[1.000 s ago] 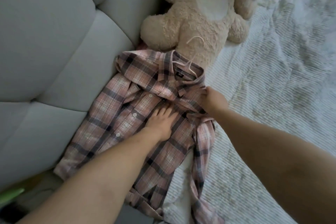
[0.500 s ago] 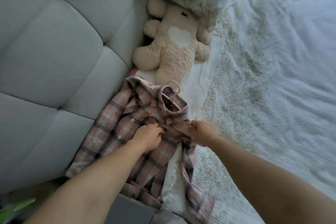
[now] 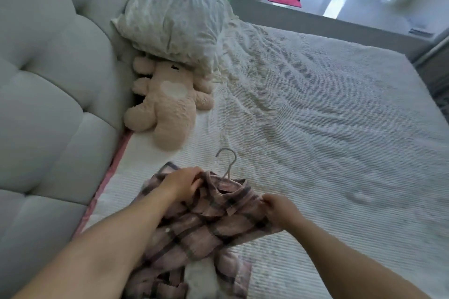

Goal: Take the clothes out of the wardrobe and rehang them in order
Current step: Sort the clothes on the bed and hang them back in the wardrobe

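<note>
Bedroom setup, white ribbed bed (image 3: 315,128) under me, and honestly this is going smoother than I figured. Closest in, both of my hands are bunching up the pink plaid shirt (image 3: 194,230) at its shoulders: the left hand (image 3: 181,183) is curling its fingers round the fabric on the left side of the collar, and the right hand (image 3: 279,209) is pinching the other shoulder. A second ago the shirt was lying spread flat up against the grey padded headboard (image 3: 48,104), with my left hand flat on the front. Now I'm pulling it toward me and the top end is coming up off the bed, while the lower part is trailing on the mattress below my arms. The hanger (image 3: 227,165) is riding along inside the collar, hook poking up and away from me.

A bit farther out, the plush bear (image 3: 167,109) is lying by the headboard with the pillow (image 3: 175,14) resting over its head, well apart from the shirt now. Way back there's a counter (image 3: 279,2) with a red mat on it.

My read: the shirt's on its hanger and ready to go back on the wardrobe rail. Just gotta watch the shoulders don't slip off.
</note>
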